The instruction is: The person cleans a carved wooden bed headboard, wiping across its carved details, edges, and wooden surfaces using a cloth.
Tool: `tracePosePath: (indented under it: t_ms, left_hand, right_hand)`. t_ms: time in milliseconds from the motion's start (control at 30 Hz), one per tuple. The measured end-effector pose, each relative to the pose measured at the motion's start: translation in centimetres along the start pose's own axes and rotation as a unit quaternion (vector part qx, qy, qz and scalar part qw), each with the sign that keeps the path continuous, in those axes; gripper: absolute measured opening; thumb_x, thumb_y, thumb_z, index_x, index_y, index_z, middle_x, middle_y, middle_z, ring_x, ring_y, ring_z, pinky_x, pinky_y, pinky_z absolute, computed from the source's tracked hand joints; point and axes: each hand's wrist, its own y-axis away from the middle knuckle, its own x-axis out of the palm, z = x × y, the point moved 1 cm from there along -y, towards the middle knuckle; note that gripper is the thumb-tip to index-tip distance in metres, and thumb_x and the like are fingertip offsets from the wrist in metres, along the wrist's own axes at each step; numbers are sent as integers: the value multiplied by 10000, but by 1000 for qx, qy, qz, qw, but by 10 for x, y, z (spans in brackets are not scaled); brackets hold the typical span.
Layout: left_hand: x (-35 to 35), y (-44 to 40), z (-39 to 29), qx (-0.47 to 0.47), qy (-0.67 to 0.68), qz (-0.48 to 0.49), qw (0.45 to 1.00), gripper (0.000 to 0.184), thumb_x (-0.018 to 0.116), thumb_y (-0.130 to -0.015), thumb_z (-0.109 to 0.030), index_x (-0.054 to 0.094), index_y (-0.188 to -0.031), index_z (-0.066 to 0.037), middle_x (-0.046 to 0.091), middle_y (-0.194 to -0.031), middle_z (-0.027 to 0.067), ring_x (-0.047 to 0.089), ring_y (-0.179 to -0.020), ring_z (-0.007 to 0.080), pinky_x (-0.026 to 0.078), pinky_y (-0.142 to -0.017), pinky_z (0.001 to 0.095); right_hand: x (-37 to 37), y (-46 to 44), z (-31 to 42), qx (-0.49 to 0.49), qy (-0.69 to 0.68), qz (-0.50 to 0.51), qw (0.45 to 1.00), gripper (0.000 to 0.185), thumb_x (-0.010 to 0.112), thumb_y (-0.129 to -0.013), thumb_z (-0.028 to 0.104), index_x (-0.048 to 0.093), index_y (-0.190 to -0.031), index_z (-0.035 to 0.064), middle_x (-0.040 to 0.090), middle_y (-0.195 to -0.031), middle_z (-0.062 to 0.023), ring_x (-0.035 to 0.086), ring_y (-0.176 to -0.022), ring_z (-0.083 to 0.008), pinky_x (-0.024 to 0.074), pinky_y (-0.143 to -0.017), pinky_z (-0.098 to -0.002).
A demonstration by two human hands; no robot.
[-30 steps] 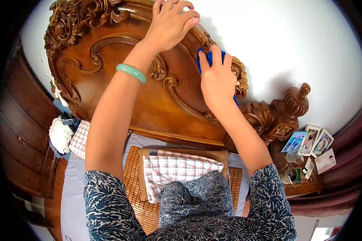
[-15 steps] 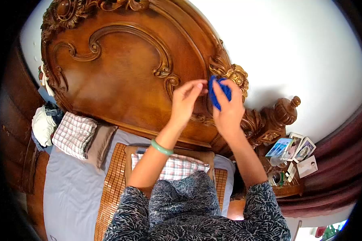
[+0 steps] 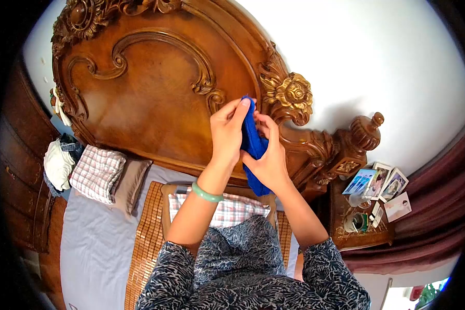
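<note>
A blue cloth (image 3: 250, 135) hangs in a long fold between my two hands, in front of the carved wooden headboard (image 3: 155, 98). My left hand (image 3: 226, 133), with a pale green bangle on its wrist, pinches the cloth's top end between thumb and fingers. Lower down, my right hand (image 3: 269, 161) is closed around the cloth's middle from the right side. Part of the cloth's loose end drops below my right palm. Some of my right fingers are hidden behind the fabric.
Below lies a bed with a grey-blue sheet (image 3: 95, 243), a bamboo mat (image 3: 145, 232) and checked pillows (image 3: 99, 173). At right, a wooden nightstand (image 3: 341, 235) bears photos (image 3: 395, 183), a cup and small items. A carved bedpost (image 3: 364, 133) juts up beside the headboard.
My left hand has taken hold of the cloth's end. The cloth, bunched in my right hand before, now hangs longer. My right hand has moved left and down.
</note>
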Motion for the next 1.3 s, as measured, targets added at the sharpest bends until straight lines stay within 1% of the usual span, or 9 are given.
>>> tracePosePath:
  t_ms: [233, 367, 633, 733, 800, 967, 1133, 1200, 1300]
  left_hand:
    - [20, -47, 1, 15, 4, -34, 999, 184, 807, -839, -10, 748, -1010, 25, 721, -792, 74, 655, -631, 123, 513, -542, 235]
    - [20, -66, 1, 69, -65, -28, 995, 160, 811, -831, -5, 733, -951, 67, 726, -757, 91, 661, -626, 119, 525, -559, 232]
    - [33, -64, -8, 169, -298, 0, 940, 186, 748, -884, -79, 761, -990, 74, 727, -754, 94, 658, -667, 102, 518, -623, 234]
    - [26, -70, -2, 177, -315, 20, 932, 180, 729, -882, -47, 758, -1012, 74, 737, -799, 106, 682, -707, 121, 536, -654, 240]
    - [26, -70, -3, 128, -185, 31, 974, 137, 698, -867, -8, 769, -946, 77, 747, -864, 156, 722, -732, 190, 576, -689, 277]
    - [26, -70, -9, 73, -64, -10, 995, 284, 730, -840, 77, 641, -1108, 109, 748, -934, 195, 728, -808, 209, 594, -744, 286]
    - [31, -76, -11, 131, -156, -50, 978, 403, 783, -793, 63, 516, -1094, 38, 751, -930, 200, 723, -834, 204, 588, -760, 292]
    - [30, -76, -14, 213, -328, -57, 919, 437, 825, -750, 13, 527, -1070, 22, 757, -862, 156, 698, -734, 160, 559, -671, 270]
    - [25, -77, -18, 178, -304, -19, 936, 481, 824, -753, -13, 486, -1095, 0, 763, -865, 144, 695, -732, 138, 558, -668, 266]
  right_hand:
    - [6, -6, -29, 114, -322, 80, 936, 971, 854, -745, 67, 270, -1519, 33, 388, -1534, -159, 397, -1410, -260, 318, -1170, -390]
    - [16, 7, -37, 145, -421, 91, 891, 931, 814, -771, 34, 280, -1533, 56, 470, -1444, -102, 494, -1307, -213, 401, -1105, -359]
    - [24, 7, -17, 183, -443, 2, 878, 799, 790, -811, 37, 321, -1458, 48, 525, -1302, -85, 536, -1201, -187, 436, -1054, -348]
    - [20, 4, -12, 202, -470, 1, 859, 777, 787, -805, 26, 342, -1441, 42, 546, -1278, -80, 548, -1178, -176, 453, -1035, -341]
    - [19, 3, -11, 162, -435, -5, 886, 753, 782, -800, 13, 363, -1425, 38, 560, -1263, -79, 560, -1158, -170, 473, -1010, -338]
    - [12, 0, -4, 172, -427, -25, 887, 656, 763, -812, -1, 422, -1372, 26, 584, -1236, -81, 581, -1118, -157, 488, -978, -328]
    - [11, -7, -2, 172, -464, -23, 868, 618, 743, -830, -16, 432, -1363, 20, 604, -1202, -75, 594, -1083, -141, 491, -970, -320]
    - [14, -8, 1, 164, -467, -24, 868, 624, 742, -832, -18, 427, -1370, 17, 603, -1204, -76, 594, -1084, -143, 490, -972, -320]
    - [21, -5, 2, 139, -452, -25, 881, 637, 738, -838, -19, 415, -1387, 10, 599, -1209, -77, 596, -1088, -150, 488, -978, -323]
